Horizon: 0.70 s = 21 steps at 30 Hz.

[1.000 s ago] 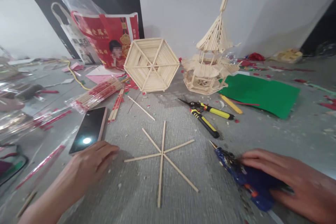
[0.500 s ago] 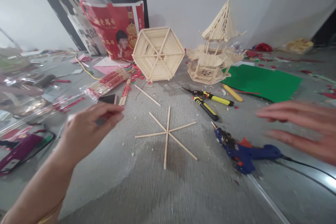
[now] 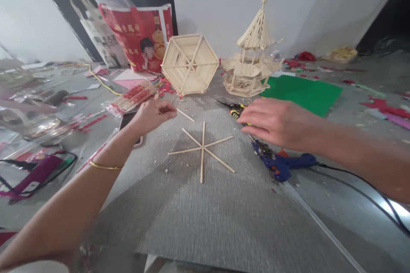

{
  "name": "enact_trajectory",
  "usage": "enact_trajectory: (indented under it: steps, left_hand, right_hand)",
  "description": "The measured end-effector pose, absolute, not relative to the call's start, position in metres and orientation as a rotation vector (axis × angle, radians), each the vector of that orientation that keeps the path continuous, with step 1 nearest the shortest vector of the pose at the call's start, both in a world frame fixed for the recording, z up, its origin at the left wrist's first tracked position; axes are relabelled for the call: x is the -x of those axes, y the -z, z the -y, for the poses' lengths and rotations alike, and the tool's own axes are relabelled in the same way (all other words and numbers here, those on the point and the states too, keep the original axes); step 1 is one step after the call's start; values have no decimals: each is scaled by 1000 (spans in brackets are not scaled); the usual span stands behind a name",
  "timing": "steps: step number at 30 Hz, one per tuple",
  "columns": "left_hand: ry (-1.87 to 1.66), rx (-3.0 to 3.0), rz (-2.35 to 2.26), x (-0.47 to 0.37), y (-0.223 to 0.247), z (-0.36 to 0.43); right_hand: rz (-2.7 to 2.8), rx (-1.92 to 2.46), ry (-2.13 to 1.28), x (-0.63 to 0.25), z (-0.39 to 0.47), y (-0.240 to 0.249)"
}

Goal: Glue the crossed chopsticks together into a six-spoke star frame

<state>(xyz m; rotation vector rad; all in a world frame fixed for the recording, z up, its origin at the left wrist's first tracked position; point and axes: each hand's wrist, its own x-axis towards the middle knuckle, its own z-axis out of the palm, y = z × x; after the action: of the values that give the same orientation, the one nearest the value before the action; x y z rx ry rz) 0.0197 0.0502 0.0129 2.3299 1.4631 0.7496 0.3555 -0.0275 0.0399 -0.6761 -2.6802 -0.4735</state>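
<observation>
My left hand (image 3: 154,115) has its fingers drawn together in a pinch. It covers one end of a loose wooden stick (image 3: 185,115); whether the fingers grip it is hidden. My right hand (image 3: 269,121) is over the yellow-and-black pliers (image 3: 235,111), hiding their handles. Its fingers stretch forward, thumb a little apart, with nothing visible in them. Between the hands, a flat star of crossed wooden sticks (image 3: 202,148) lies on the grey table (image 3: 179,213). Below my right hand rests a blue glue gun (image 3: 278,164), a clear glue stick (image 3: 320,222) extending from its rear.
Behind stand a hexagonal stick panel (image 3: 190,65) and a stick pagoda (image 3: 251,68), near a green sheet (image 3: 307,94). At left are packaged chopsticks (image 3: 133,98), a red bag (image 3: 144,38) and a purple device (image 3: 40,175). The glue gun's cable (image 3: 349,175) runs right.
My left hand has moved right and forward to the loose stick. My right hand has come in from the right edge to over the pliers. The view has shifted slightly.
</observation>
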Motion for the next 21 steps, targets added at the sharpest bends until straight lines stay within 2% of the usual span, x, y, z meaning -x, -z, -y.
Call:
enact_trajectory:
  steps: [8, 21]
  left_hand:
    - [-571, -2424, -1504, -29, 4, -37]
    - [-586, -2609, -1247, -40, 4, -36]
  right_hand:
    - [2754, 722, 429, -358, 8, -23]
    - [2838, 679, 389, -338, -11, -4]
